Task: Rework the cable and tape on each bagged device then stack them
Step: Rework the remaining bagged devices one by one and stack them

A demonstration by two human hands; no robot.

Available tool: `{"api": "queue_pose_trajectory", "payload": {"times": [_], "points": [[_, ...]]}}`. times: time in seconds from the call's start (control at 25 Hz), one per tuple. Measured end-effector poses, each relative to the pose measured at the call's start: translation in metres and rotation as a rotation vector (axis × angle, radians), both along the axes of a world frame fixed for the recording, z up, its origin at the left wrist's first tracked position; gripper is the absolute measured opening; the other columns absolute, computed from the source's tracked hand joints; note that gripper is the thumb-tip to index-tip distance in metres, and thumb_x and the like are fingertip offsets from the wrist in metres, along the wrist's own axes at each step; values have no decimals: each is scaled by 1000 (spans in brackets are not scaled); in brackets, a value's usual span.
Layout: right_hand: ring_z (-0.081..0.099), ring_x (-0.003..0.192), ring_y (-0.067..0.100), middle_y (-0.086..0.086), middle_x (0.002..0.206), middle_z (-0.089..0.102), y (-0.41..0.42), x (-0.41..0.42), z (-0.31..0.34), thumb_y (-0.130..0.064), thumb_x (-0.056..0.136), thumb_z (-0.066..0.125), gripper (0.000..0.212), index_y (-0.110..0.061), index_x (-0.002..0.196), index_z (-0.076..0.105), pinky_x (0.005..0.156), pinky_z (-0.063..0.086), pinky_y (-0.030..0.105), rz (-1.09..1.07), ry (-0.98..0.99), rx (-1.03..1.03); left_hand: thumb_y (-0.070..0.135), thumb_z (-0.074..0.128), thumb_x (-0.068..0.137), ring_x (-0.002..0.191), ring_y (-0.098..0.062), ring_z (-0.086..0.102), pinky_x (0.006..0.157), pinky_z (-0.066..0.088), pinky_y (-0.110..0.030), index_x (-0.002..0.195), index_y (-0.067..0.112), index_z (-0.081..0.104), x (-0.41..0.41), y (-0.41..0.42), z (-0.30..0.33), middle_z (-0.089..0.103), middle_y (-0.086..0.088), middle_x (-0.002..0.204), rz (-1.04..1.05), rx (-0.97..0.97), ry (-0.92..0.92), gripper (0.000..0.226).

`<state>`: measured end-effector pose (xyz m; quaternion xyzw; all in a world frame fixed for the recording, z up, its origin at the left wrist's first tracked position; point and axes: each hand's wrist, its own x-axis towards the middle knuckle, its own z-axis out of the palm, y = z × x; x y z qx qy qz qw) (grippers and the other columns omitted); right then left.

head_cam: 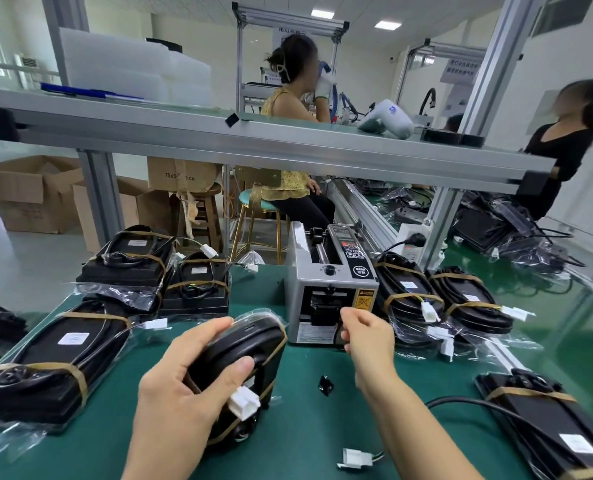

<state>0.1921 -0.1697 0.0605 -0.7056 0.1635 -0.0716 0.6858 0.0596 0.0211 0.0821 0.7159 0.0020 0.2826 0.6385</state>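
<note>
My left hand (187,379) grips a black bagged device (253,344) tilted up off the green table, its white connector (243,402) hanging under my thumb. Brown tape bands wrap it. My right hand (367,336) is at the outlet of the grey tape dispenser (326,282), fingers curled and pinched together; I cannot make out tape between them. Taped bagged devices lie to the left (56,355), stacked at the back left (128,258), and to the right (409,292).
A small black scrap (325,385) and a loose white connector (355,458) lie on the green mat (305,427). Another device with a black cable (544,420) sits at the near right. An aluminium shelf rail (253,147) crosses overhead. Two people are beyond the bench.
</note>
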Motion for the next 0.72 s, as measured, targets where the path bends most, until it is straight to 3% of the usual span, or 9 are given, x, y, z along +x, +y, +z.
{"api": "queue_pose_trajectory", "payload": {"times": [0.12, 0.28, 0.36, 0.48, 0.6, 0.64, 0.72], "points": [[40, 55, 16, 0, 58, 52, 11, 18, 3, -15, 88, 63, 11, -11, 83, 71, 55, 37, 29, -38, 40, 25, 27, 76, 55, 89, -2, 65, 79, 45, -3, 101, 30, 71, 2, -2, -1, 71, 7, 99, 30, 33, -15, 47], [48, 58, 16, 1, 65, 59, 17, 30, 0, -20, 81, 73, 9, -16, 76, 68, 65, 44, 31, -106, 85, 46, 27, 78, 56, 89, -1, 65, 79, 43, -2, 102, 30, 71, 0, 1, -4, 70, 11, 102, 21, 43, -28, 47], [45, 56, 15, 2, 67, 58, 20, 35, 1, -16, 80, 74, 7, -12, 79, 69, 57, 40, 29, -151, 96, 91, 29, 89, 56, 90, 0, 65, 78, 43, -3, 102, 31, 70, -1, 1, -6, 70, 11, 102, 12, 49, -25, 50], [35, 53, 13, 2, 67, 49, 26, 33, 9, -12, 83, 71, 10, -9, 76, 63, 48, 30, 24, -202, 173, 181, 31, 84, 58, 92, -1, 64, 78, 44, -3, 104, 34, 70, -2, 1, -6, 69, 11, 103, 6, 20, -16, 48], [36, 52, 12, -2, 58, 47, 30, 2, 31, -19, 84, 68, 16, -15, 71, 60, 46, 30, 20, 44, 141, 273, 32, 88, 61, 97, -2, 64, 80, 44, -5, 104, 35, 69, -3, -2, -7, 68, 13, 105, 10, -7, -22, 47], [46, 57, 13, -5, 61, 56, 32, -15, 41, -27, 82, 70, 16, -16, 71, 67, 55, 33, 19, 208, 55, 239, 31, 86, 61, 97, -2, 63, 80, 44, -5, 105, 34, 69, -3, -4, -7, 68, 14, 105, 20, -8, -30, 47], [64, 84, 3, -17, 89, 71, 39, -49, 63, -41, 69, 74, 17, -27, 78, 77, 76, 36, 21, 552, -97, 148, 26, 79, 58, 97, 0, 62, 80, 43, -4, 105, 33, 69, -2, -9, -9, 67, 18, 104, 53, -3, -45, 48]]}}
